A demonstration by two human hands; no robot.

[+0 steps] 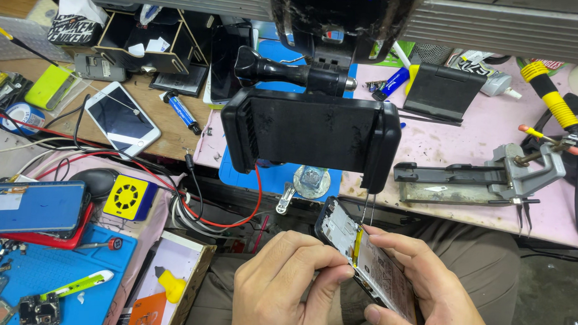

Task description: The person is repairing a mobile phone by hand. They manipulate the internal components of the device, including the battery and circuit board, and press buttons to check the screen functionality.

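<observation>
Both my hands hold an opened phone (369,258) with its back off, battery and circuit board showing, tilted below the bench edge over my lap. My left hand (285,284) grips the phone's left side with thumb and fingers. My right hand (419,289) supports it from the right and underneath, and its fingers pinch thin metal tweezers (368,210) that stand upright, tips at the phone's upper part.
A black camera phone mount (309,134) hangs just above the hands. On the pink bench sit a grey metal vise (487,179), a black stand (442,91) and a yellow-handled tool (551,95). Left: a white phone (121,118), a blue phone (31,205), a blue mat (48,279), red and black wires (173,190).
</observation>
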